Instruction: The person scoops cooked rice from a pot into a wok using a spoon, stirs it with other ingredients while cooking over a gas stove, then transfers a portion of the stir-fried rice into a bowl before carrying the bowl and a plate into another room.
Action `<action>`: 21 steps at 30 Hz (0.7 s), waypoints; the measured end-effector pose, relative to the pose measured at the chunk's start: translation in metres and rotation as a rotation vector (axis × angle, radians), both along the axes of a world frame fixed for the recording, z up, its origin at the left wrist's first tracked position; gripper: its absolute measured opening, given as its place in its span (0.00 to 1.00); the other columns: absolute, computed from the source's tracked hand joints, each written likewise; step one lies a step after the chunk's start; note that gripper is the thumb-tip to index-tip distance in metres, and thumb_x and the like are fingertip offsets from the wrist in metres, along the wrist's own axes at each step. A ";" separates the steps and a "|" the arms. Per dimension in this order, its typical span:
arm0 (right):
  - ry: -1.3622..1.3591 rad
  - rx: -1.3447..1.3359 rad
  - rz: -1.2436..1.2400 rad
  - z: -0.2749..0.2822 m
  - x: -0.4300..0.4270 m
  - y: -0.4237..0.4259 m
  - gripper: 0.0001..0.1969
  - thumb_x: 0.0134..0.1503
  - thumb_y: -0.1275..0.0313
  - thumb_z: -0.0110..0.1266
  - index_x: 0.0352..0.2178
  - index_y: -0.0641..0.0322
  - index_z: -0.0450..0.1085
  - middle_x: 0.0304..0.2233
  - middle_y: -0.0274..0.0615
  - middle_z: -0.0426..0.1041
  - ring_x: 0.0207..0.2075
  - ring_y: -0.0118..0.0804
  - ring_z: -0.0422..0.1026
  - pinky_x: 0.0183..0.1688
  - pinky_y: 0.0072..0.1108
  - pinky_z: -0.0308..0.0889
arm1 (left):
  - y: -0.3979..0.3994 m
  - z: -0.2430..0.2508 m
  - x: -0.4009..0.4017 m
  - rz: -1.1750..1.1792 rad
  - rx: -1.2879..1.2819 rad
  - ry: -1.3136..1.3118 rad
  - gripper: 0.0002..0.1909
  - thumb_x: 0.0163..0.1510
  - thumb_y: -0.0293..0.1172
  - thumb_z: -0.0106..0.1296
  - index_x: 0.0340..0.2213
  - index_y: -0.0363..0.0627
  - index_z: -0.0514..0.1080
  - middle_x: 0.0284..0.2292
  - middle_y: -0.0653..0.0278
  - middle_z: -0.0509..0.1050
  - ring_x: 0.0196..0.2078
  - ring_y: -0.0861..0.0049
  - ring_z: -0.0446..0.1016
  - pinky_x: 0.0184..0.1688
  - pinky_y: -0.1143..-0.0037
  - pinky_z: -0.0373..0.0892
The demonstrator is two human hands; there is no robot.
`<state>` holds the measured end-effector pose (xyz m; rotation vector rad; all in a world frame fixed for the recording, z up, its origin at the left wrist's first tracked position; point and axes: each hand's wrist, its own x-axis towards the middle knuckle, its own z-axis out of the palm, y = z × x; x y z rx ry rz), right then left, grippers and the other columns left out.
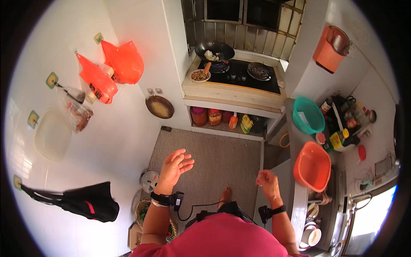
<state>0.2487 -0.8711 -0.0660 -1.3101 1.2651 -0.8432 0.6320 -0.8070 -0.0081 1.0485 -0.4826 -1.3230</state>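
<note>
My left hand (176, 167) is raised above the grey floor with its fingers apart and nothing in it. To the right, my right hand (268, 181) has its fingers curled, near the counter's edge; whether they are fully closed is unclear, and no object shows in it. Both wrists wear black strapped devices with cables. Ahead stands a black stove (239, 82) with a wok (205, 47) on its left burner, pale food (210, 55) inside. A bowl of chopped food (198, 75) sits at the stove's left, with an orange-brown handled thing (207, 68) resting over it.
On the right counter (299, 205) are a green basket (300, 124), an orange basin (300, 173), bottles and stacked dishes. Bags (126, 64) and a black apron-like cloth (102, 205) hang on the left wall. A woven basket (138, 212) stands beside me; jars (214, 117) fill the shelf under the stove.
</note>
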 end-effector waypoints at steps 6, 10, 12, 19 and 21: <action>-0.114 0.020 0.057 0.022 0.054 -0.163 0.11 0.59 0.73 0.50 0.40 0.70 0.64 0.24 0.36 0.70 0.26 0.25 0.68 0.32 0.20 0.67 | -0.105 0.006 0.021 0.068 0.041 -0.016 0.17 0.59 0.32 0.47 0.48 0.40 0.65 0.41 0.54 0.73 0.43 0.62 0.75 0.45 0.67 0.73; -0.029 -0.063 0.171 0.030 0.106 -0.270 0.15 0.58 0.73 0.52 0.44 0.71 0.62 0.24 0.38 0.70 0.26 0.25 0.69 0.31 0.20 0.67 | -0.162 0.005 0.042 0.069 0.045 -0.040 0.18 0.59 0.34 0.48 0.49 0.40 0.64 0.41 0.54 0.72 0.43 0.63 0.75 0.45 0.67 0.73; -0.017 -0.159 0.254 0.027 0.131 -0.321 0.20 0.58 0.72 0.54 0.47 0.73 0.60 0.24 0.41 0.72 0.26 0.26 0.71 0.30 0.20 0.68 | -0.197 0.001 0.058 0.072 0.046 -0.039 0.18 0.59 0.34 0.47 0.49 0.40 0.64 0.42 0.55 0.72 0.43 0.63 0.75 0.45 0.67 0.73; 0.090 -0.356 0.134 0.012 0.232 -0.505 0.27 0.54 0.72 0.57 0.53 0.70 0.57 0.26 0.43 0.73 0.27 0.31 0.73 0.30 0.23 0.69 | -0.357 -0.004 0.122 -0.008 0.034 -0.193 0.20 0.59 0.33 0.48 0.51 0.38 0.62 0.42 0.56 0.71 0.44 0.66 0.74 0.46 0.69 0.72; 0.074 -0.288 0.067 -0.002 0.252 -0.548 0.32 0.52 0.72 0.59 0.57 0.65 0.55 0.23 0.40 0.72 0.27 0.31 0.73 0.31 0.24 0.69 | -0.410 -0.019 0.140 -0.043 0.030 -0.157 0.21 0.57 0.33 0.49 0.51 0.38 0.62 0.42 0.56 0.71 0.44 0.66 0.73 0.47 0.69 0.72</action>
